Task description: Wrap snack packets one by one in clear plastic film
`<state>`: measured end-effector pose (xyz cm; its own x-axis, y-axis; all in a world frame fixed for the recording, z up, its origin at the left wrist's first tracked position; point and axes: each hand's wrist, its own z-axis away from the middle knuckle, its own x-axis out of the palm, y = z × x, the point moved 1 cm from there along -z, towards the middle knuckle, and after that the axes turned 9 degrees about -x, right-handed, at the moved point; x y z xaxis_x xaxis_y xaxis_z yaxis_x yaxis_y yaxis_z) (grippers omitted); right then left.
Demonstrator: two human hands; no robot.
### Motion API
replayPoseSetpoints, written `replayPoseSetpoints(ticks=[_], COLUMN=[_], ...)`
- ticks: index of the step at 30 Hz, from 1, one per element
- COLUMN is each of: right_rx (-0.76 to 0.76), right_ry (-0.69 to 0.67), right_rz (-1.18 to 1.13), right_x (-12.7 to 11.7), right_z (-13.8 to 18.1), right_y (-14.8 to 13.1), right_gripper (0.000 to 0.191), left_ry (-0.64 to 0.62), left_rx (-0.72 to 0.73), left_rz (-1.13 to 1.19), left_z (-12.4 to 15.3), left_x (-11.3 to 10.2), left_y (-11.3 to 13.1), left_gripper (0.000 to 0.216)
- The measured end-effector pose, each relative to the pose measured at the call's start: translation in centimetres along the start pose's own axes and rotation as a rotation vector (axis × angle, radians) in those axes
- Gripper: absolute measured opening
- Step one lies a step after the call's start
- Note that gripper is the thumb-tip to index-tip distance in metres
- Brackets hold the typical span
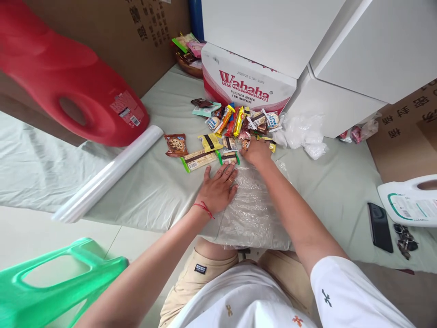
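Note:
My left hand point(218, 187) lies flat with fingers spread on a sheet of clear plastic wrap point(254, 212) spread over the pale green cloth point(160, 182). My right hand point(256, 151) reaches into a pile of small wrapped snacks point(235, 123) just beyond the sheet, its fingers curled down among the packets; what they grip is hidden. A cookie packet point(176, 144) and a long bar with green ends point(200, 160) lie at the pile's left.
A roll of clear film point(109, 173) lies left, beside a big red jug point(68, 77). A Wahaha carton point(246, 82) and white boxes point(341, 54) stand behind. A phone point(379, 226), keys point(405, 239) and a white jug point(409, 202) sit right. A green stool point(58, 278) stands below left.

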<state>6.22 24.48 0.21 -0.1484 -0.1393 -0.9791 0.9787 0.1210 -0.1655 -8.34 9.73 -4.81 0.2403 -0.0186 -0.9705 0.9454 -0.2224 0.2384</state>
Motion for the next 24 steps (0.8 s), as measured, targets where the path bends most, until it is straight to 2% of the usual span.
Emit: replayPoseSetpoints(ticks=[4, 8, 13, 15, 18, 20, 24], right_rx=[-0.126, -0.259, -0.493, -0.597, -0.715, -0.724, -0.748], right_ry=[-0.069, -0.056, 0.037, 0.022, -0.131, -0.204, -0.247], right_rz=[0.067, 0.030, -0.122, -0.113, -0.041, -0.006, -0.180], right_x=[-0.4, -1.5, -4.7, -5.4, -4.2, -2.5, 0.1], right_z=[0.6, 1.8, 7.2, 9.9, 13.3, 14.6, 15.6], right_y=[0.8, 1.9, 4.3, 4.9, 4.9, 4.8, 6.3], right_gripper=[0.057, 0.049, 0.057, 0.060, 0.061, 0.064, 0.092], left_ry=[-0.007, -0.003, -0.003, 0.001, 0.005, 0.008, 0.011], left_rx=[0.000, -0.007, -0.005, -0.002, -0.005, -0.007, -0.005], left_rz=[0.003, 0.009, 0.021, 0.027, 0.026, 0.019, 0.006], left_z=[0.0, 0.0, 0.1, 0.1, 0.2, 0.2, 0.2], left_x=[-0.1, -0.1, -0.1, -0.2, -0.2, -0.2, -0.2], left_y=[0.0, 0.0, 0.0, 0.0, 0.1, 0.1, 0.2], left_gripper=[0.058, 0.058, 0.058, 0.058, 0.058, 0.058, 0.059])
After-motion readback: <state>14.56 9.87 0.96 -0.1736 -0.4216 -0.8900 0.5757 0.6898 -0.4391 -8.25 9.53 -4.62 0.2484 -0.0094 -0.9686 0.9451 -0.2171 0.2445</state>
